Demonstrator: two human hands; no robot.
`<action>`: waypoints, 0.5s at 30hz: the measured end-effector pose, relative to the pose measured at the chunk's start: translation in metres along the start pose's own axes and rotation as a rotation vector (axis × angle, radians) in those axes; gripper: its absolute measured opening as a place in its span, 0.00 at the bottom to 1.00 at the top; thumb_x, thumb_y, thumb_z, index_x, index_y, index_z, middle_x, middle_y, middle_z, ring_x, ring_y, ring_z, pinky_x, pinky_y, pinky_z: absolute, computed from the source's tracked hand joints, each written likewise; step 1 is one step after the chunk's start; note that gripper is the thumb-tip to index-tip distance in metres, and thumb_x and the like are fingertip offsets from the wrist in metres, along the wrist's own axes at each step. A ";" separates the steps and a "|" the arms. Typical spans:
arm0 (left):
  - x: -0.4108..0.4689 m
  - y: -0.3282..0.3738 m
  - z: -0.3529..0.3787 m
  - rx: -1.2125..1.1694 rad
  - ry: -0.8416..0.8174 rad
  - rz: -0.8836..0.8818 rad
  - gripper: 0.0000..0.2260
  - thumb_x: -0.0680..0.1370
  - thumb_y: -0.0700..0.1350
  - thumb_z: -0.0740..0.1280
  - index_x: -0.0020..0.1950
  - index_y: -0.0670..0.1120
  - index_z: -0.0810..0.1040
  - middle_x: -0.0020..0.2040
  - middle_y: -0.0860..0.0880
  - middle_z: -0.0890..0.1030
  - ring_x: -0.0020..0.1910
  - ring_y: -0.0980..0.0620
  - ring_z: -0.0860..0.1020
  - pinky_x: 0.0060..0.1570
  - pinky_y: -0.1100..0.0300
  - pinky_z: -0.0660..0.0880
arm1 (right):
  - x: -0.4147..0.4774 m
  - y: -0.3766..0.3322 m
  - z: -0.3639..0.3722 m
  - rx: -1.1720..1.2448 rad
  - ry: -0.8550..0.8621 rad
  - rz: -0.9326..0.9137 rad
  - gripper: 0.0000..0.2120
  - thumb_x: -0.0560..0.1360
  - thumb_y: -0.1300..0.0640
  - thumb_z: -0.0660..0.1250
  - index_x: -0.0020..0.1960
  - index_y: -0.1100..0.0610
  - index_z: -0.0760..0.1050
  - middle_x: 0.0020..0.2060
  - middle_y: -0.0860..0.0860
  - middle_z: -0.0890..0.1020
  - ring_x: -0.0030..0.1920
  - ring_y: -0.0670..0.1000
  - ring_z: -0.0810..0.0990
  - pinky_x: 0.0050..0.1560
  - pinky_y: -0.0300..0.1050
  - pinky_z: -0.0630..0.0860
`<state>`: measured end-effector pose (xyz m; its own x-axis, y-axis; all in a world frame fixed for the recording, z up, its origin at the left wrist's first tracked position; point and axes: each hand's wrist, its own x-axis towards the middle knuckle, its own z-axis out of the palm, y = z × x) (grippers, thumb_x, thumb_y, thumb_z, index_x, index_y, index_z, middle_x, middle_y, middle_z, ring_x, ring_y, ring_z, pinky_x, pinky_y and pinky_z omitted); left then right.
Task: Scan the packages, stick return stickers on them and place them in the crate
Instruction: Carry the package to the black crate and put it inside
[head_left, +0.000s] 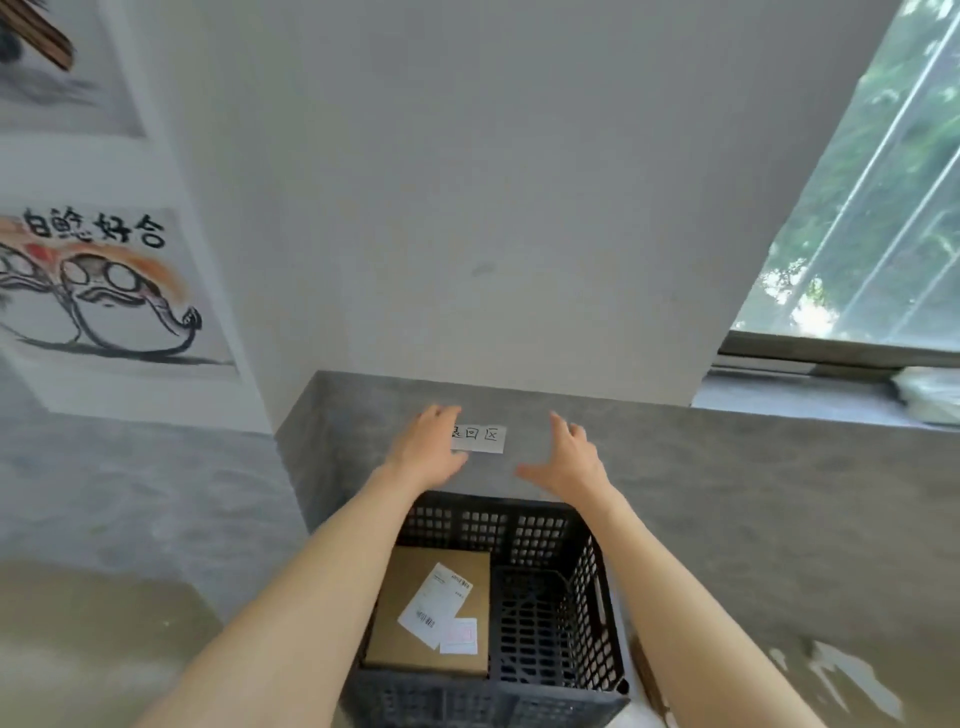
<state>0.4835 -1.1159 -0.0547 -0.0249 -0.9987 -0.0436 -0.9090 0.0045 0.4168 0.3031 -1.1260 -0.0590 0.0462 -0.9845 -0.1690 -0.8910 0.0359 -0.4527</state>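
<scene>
A black perforated plastic crate (561, 525) stands on the floor below me. In its left half lies a brown cardboard package (410, 639) carrying a white shipping label (434, 603) and a small white sticker with red print (459, 635). My left hand (426, 449) and my right hand (569, 462) are both stretched out above the crate's far wall, fingers spread and holding nothing. The left hand partly covers a white paper sign (485, 439) with handwritten characters stuck on the grey wall.
A grey concrete wall (727, 493) rises right behind the crate. A window (872, 208) with a ledge is at the upper right. Painted posters (98, 291) hang on the left wall. Sandy floor (104, 623) lies to the left of the crate.
</scene>
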 end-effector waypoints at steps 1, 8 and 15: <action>-0.003 0.005 -0.009 -0.003 0.001 0.019 0.29 0.77 0.46 0.66 0.76 0.46 0.59 0.73 0.46 0.64 0.71 0.46 0.65 0.65 0.52 0.66 | -0.008 -0.004 -0.007 -0.006 0.019 0.000 0.44 0.72 0.47 0.70 0.77 0.53 0.47 0.73 0.58 0.58 0.71 0.60 0.62 0.69 0.55 0.64; -0.026 0.035 -0.048 0.083 0.035 0.258 0.28 0.76 0.52 0.67 0.73 0.46 0.64 0.70 0.45 0.68 0.70 0.45 0.66 0.68 0.50 0.65 | -0.064 -0.026 -0.039 -0.120 0.234 0.014 0.38 0.72 0.45 0.69 0.74 0.56 0.56 0.67 0.59 0.67 0.67 0.62 0.66 0.64 0.55 0.65; -0.067 0.055 -0.041 0.246 -0.007 0.536 0.28 0.76 0.54 0.66 0.73 0.49 0.64 0.69 0.45 0.71 0.68 0.44 0.68 0.67 0.49 0.64 | -0.144 -0.017 -0.028 -0.177 0.406 0.203 0.33 0.74 0.45 0.66 0.72 0.57 0.59 0.66 0.59 0.68 0.66 0.62 0.67 0.64 0.55 0.64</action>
<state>0.4528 -1.0505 0.0086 -0.5093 -0.8537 0.1091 -0.8387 0.5207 0.1594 0.2990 -0.9899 -0.0019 -0.2849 -0.9492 0.1333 -0.9286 0.2388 -0.2842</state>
